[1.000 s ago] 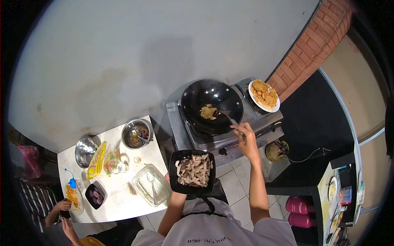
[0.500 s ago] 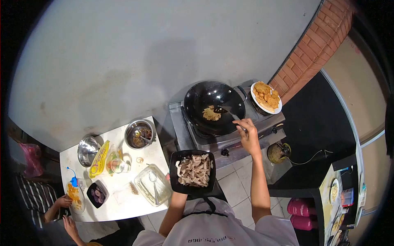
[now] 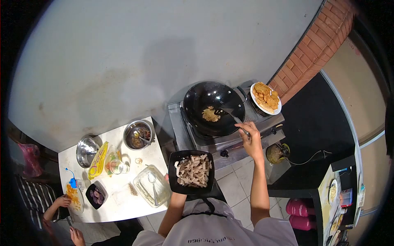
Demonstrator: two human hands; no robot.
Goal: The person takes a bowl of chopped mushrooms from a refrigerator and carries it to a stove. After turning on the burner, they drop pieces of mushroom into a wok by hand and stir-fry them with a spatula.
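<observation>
Ok, left to right. Far left edge: another person's hand (image 3: 62, 201) at the corner of the white counter (image 3: 123, 205), next to a plate of orange food (image 3: 74, 197) and a small dark dish of purple pieces (image 3: 97, 196). Also on the counter: empty steel bowl (image 3: 85, 150), yellow oil pouch (image 3: 97, 160), glass jar (image 3: 115, 165), steel bowl with a spoon and dark contents (image 3: 138, 134), clear glass dish with a spoon (image 3: 151, 185).

Left hand (image 3: 167, 178) holds the black square plate (image 3: 191, 172) by its left edge, grip mostly hidden under the plate, only a fingertip shows; plate is piled with sliced pale-brown strips and hangs in the gap between counter and stove (image 3: 223, 137).

Black wok (image 3: 213, 107) sits on the stove's left burner, small heap of yellowish food (image 3: 210, 115) inside. Right hand (image 3: 251, 139) is wrapped tight around the handle of the spatula (image 3: 230, 113), blade down in the wok just right of the food.

White plate of fried golden pieces (image 3: 265, 97) rests on the right burner, close to the wok rim. Gas cylinder (image 3: 274, 153) on the floor below the stove's right end.
</observation>
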